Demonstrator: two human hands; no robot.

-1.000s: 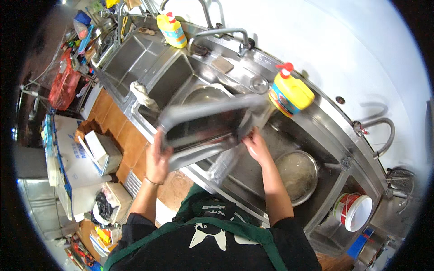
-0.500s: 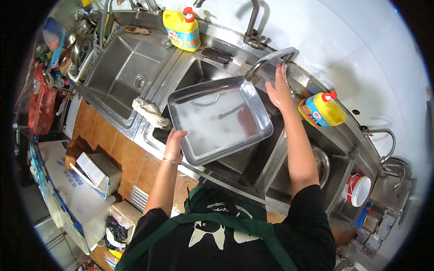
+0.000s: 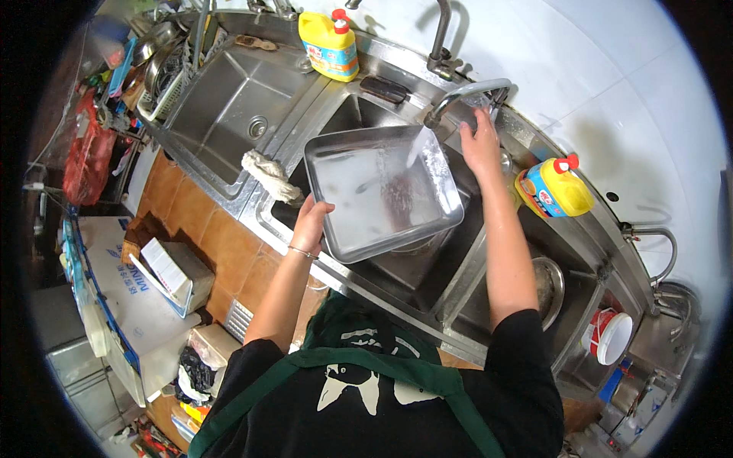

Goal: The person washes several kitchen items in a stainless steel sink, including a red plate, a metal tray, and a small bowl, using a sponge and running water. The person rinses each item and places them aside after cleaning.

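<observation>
A rectangular metal tray (image 3: 382, 237) is held tilted over the middle sink by my left hand (image 3: 309, 225), its fingers underneath and its thumb over the near-left rim. White water streams from the curved faucet (image 3: 466, 89) into the tray's far-right corner and spreads over its bottom. Beside the faucet's base, my right hand (image 3: 481, 145) is raised with thumb and fingers apart, nothing visible in it. Whether its fingertips touch the faucet's handle is unclear. A whitish wrung cloth (image 3: 269, 175) lies on the divider, left of the tray.
Yellow pump bottles stand at the back (image 3: 330, 49) and at the right (image 3: 555, 187). A dark brush (image 3: 384, 89) lies on the back ledge. To the left is another sink (image 3: 221, 114); the right sink holds a round metal lid or pan (image 3: 547, 294) and a white-and-red bucket (image 3: 611, 337).
Water now pours from the faucet into the tray. The tray's angle has shifted slightly in my left hand. My right hand's fingers have bent a little beside the faucet.
</observation>
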